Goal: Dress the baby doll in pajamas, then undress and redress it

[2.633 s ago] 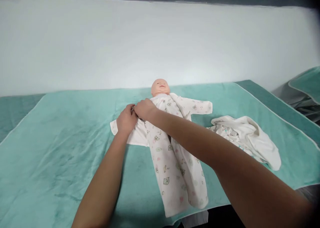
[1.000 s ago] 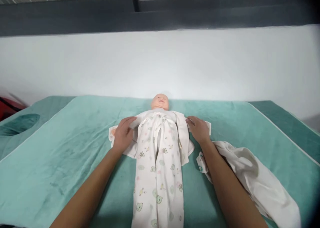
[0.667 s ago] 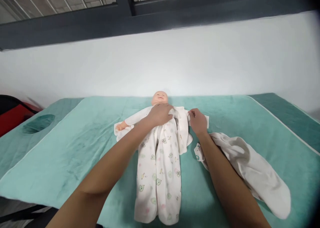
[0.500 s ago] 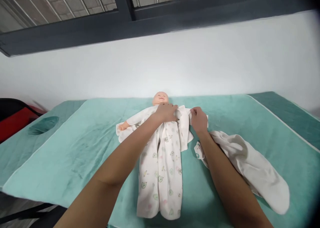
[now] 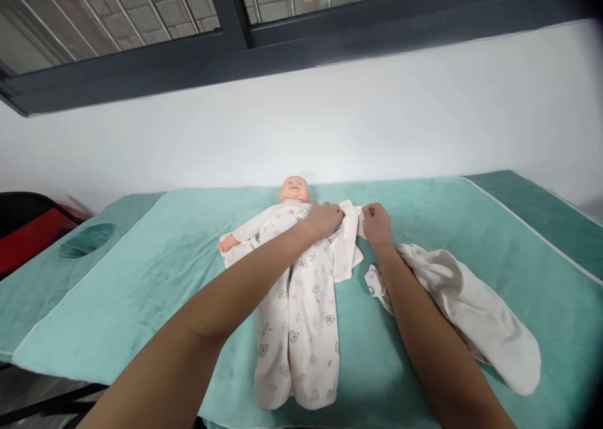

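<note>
A baby doll (image 5: 294,189) lies on its back with its head towards the wall. It is dressed in a white bodysuit with printed animal faces (image 5: 311,328), whose legs spread towards me. My left hand (image 5: 325,219) is closed over the white cloth at the doll's shoulder on the right side of the picture. Just right of it, my right hand (image 5: 377,223) pinches the end of a white sleeve (image 5: 360,218), drawn out sideways. The doll's arm on that side is hidden in cloth. Its other hand (image 5: 228,243) shows bare beyond a white cuff.
A crumpled white garment (image 5: 475,309) lies beside my right forearm. Teal cloth covers the table (image 5: 141,278), which has a round dip (image 5: 87,240) at the left. Behind stands a white wall (image 5: 330,121) under a dark window frame (image 5: 230,58). A red and black item (image 5: 32,234) sits far left.
My left hand has shifted slightly right along the doll's shoulder, uncovering more of the chest. The doll's head sits a little further left in view. My right hand keeps its pinch.
</note>
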The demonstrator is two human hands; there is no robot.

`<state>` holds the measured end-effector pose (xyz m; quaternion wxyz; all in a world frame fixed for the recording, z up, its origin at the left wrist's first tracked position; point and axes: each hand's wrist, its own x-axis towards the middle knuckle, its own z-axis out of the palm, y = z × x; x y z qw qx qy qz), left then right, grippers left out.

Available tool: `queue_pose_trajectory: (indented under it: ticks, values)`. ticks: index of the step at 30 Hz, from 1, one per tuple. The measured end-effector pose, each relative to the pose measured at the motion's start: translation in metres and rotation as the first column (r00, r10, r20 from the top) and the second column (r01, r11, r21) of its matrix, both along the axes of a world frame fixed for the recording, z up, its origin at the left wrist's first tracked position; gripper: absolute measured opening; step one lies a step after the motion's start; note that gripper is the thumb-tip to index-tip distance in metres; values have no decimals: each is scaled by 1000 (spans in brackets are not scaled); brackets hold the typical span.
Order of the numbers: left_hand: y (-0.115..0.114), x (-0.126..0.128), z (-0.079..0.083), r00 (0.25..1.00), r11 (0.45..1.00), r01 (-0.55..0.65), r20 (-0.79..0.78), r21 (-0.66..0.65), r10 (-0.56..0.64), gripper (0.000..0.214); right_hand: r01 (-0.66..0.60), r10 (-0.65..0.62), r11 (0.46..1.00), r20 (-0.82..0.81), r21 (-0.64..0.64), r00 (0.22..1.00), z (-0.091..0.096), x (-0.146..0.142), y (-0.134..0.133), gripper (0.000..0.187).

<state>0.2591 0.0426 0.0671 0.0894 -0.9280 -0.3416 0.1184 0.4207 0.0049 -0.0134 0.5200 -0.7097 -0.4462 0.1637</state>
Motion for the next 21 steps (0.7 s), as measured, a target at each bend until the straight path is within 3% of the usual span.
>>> queue_pose_trajectory:
  ticks: [4, 10, 15, 21]
  values:
    - [4, 13, -5, 999, 998, 47, -21, -28, -48, 39, -15, 15, 1000, -3, 15, 1000, -3, 1, 3, 17]
    - [18, -13, 21, 995, 995, 96, -23, 6, -96, 37, -7, 12, 998, -92, 61, 996, -2, 5, 3, 16]
    - [19, -42, 44, 999, 996, 14, -51, 85, -10, 31, 64, -41, 995, -257, 81, 966, -2, 9, 2, 12]
    - [15, -66, 48, 986, 987, -130, 117, 94, 118, 19, 74, -48, 997, -494, 34, 868, -5, 8, 6, 13]
